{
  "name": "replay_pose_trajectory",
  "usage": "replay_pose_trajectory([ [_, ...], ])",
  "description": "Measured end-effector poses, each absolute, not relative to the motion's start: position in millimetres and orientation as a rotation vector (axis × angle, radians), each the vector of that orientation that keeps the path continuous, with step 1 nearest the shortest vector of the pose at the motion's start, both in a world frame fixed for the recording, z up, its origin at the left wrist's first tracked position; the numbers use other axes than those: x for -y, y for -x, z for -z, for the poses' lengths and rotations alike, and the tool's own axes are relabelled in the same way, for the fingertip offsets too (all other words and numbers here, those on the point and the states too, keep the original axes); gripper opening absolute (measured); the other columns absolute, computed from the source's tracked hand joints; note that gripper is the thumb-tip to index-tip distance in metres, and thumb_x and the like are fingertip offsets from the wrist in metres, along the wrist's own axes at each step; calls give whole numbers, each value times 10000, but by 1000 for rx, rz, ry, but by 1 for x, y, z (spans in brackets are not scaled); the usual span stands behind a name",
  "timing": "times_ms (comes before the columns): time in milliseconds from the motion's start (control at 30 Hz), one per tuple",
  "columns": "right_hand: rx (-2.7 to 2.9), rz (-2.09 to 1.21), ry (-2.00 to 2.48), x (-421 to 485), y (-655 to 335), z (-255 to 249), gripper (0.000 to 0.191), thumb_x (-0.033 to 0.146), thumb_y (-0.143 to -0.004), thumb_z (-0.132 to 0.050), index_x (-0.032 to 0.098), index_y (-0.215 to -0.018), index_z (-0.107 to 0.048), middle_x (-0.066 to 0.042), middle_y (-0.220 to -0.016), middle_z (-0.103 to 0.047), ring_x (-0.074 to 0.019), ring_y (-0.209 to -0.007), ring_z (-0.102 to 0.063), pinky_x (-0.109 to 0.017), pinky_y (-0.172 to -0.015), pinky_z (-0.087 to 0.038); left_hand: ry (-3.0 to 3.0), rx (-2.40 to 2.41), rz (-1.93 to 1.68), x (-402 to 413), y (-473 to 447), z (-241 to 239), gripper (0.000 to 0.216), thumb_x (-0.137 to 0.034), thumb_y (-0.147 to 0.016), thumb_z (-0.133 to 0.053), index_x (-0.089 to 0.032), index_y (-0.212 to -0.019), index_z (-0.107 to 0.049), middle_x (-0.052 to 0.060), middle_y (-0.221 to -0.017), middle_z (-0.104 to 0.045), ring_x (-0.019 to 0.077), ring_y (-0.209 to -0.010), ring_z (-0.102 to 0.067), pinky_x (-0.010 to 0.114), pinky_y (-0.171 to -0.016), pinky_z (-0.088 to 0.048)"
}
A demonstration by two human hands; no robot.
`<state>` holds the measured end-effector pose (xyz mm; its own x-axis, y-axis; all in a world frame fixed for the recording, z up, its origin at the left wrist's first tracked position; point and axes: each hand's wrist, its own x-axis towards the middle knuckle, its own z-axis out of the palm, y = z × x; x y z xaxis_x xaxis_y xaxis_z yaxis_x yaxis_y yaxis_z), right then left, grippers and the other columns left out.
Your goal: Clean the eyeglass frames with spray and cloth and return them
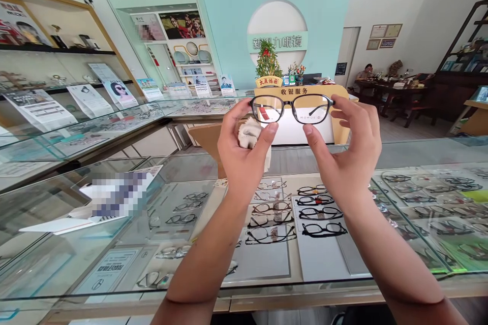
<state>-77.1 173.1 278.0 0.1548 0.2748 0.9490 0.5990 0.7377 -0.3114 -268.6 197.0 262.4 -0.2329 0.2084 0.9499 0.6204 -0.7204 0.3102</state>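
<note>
A pair of black-framed eyeglasses is held up level in front of me, above the glass counter. My left hand grips its left side, the thumb below the lens, and a crumpled pale cloth is tucked in the same palm. On the other side my right hand holds the frame near its right hinge, with the thumb under the right lens. Through the clear lenses I see a red mark and some lettering; whether these are on the lenses or behind them I cannot tell.
Below my arms, a glass display counter holds rows of eyeglasses. A folded card stand rests on the left glass. Beyond are a wooden cashier desk with a potted plant, and a person seated at a far table.
</note>
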Motion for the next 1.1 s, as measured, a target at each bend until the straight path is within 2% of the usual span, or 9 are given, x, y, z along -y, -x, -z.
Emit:
replay_pose_trajectory([
  [200, 1429, 213, 733, -172, 77, -277, 478, 417, -1017, -733, 333, -1476, -631, -141, -1382, -669, -358, -1250, -686, -597, -1073, -590, 1797, 997, 2050, -198, 264, -260, 571, -575, -1039, -727, -306, -1515, -564, 93, -1452, -710, 267, -1360, -710, 419, -1121, -625],
  [500, 1486, 201, 772, -180, 72, -275, 472, 403, -1009, -742, 306, -1456, -627, -135, -1372, -719, -330, -1161, -732, -545, -978, -616, 1664, 903, 2069, -194, 259, -262, 574, -576, -988, -789, -287, -1452, -612, 81, -1399, -680, 265, -1307, -689, 402, -1081, -601],
  [700, 1539, 26, 810, -186, 70, -273, 441, 423, -1010, -735, 315, -1426, -637, -93, -1388, -785, -305, -1116, -777, -522, -944, -618, 1572, 873, 2001, -193, 257, -262, 602, -597, -975, -790, -273, -1452, -616, 93, -1380, -653, 251, -1186, -700, 383, -941, -621],
  [767, 1533, 12, 801, -186, 71, -273, 440, 422, -1006, -740, 317, -1419, -633, -87, -1385, -790, -301, -1105, -778, -521, -946, -617, 1570, 872, 2001, -194, 257, -262, 605, -600, -978, -785, -277, -1461, -614, 94, -1384, -653, 257, -1204, -698, 392, -958, -622],
  [967, 1506, 74, 755, -183, 73, -272, 440, 394, -997, -750, 319, -1407, -611, -106, -1375, -747, -304, -1113, -755, -529, -940, -610, 1605, 853, 2069, -194, 261, -262, 593, -568, -962, -824, -281, -1450, -648, 75, -1393, -689, 284, -1353, -665, 451, -1152, -573],
  [1100, 1466, 187, 718, -182, 75, -273, 484, 373, -976, -780, 319, -1420, -595, -122, -1363, -695, -314, -1114, -731, -535, -932, -613, 1731, 880, 2129, -197, 263, -262, 583, -537, -977, -821, -288, -1471, -635, 82, -1461, -699, 284, -1394, -674, 434, -1160, -587],
])
